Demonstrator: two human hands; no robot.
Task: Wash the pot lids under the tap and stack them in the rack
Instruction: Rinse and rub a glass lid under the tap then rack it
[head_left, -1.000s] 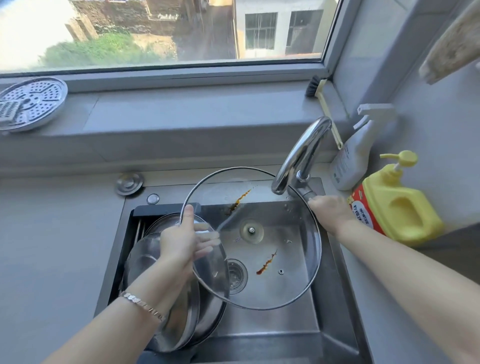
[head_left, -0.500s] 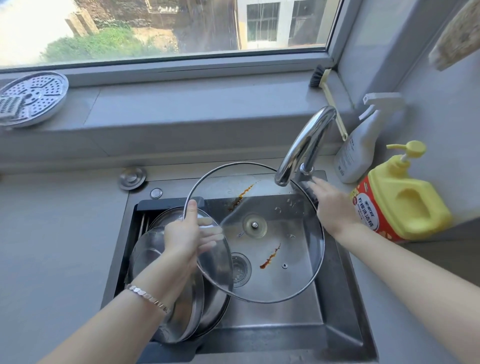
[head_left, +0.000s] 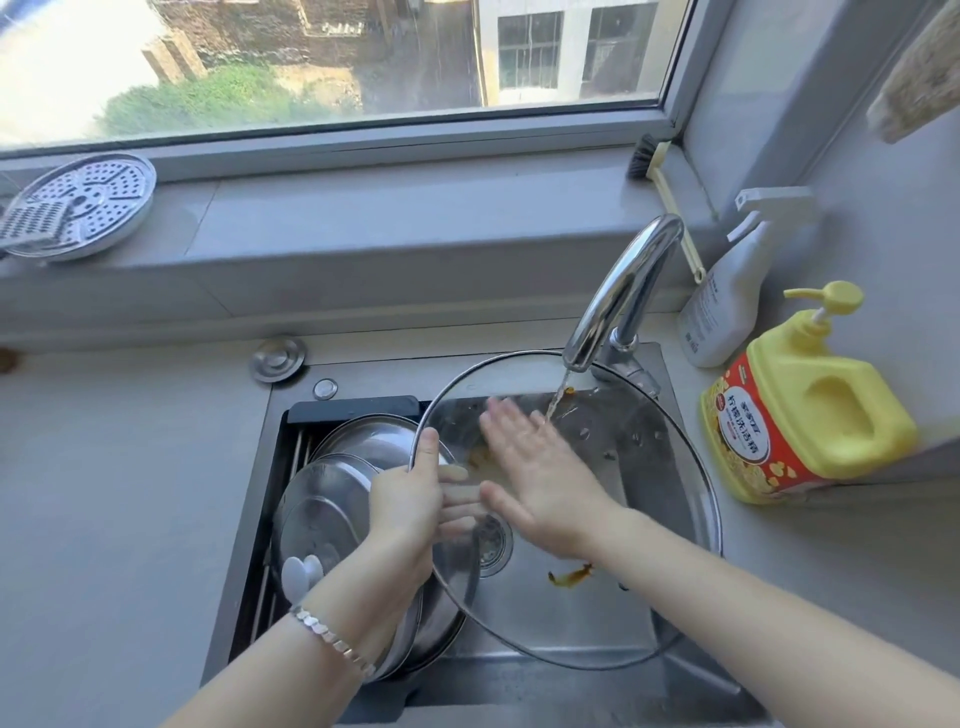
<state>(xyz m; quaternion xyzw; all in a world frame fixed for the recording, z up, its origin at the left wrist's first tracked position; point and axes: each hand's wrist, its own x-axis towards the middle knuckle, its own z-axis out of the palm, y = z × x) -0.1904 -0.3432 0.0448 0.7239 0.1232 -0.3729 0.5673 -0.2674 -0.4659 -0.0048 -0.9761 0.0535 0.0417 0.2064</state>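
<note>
A large glass pot lid (head_left: 654, 499) with a metal rim is held tilted over the steel sink (head_left: 571, 623), smeared with brown sauce. My left hand (head_left: 410, 499) grips its left rim, thumb on top and fingers behind the glass. My right hand (head_left: 540, 478) lies flat on the glass with straight fingers, just left of the water stream. Water runs from the chrome tap (head_left: 618, 291) onto the lid's upper part. Two steel lids (head_left: 332, 499) lean in the rack (head_left: 291, 467) at the sink's left side.
A yellow dish-soap pump bottle (head_left: 800, 415) and a white spray bottle (head_left: 727, 291) stand on the counter to the right. On the windowsill lie a perforated steamer plate (head_left: 83, 202) at the left and a brush (head_left: 660, 176) at the right.
My right hand left the tap handle and came onto the glass lid. Water now runs from the tap. The lid has shifted up under the spout.
</note>
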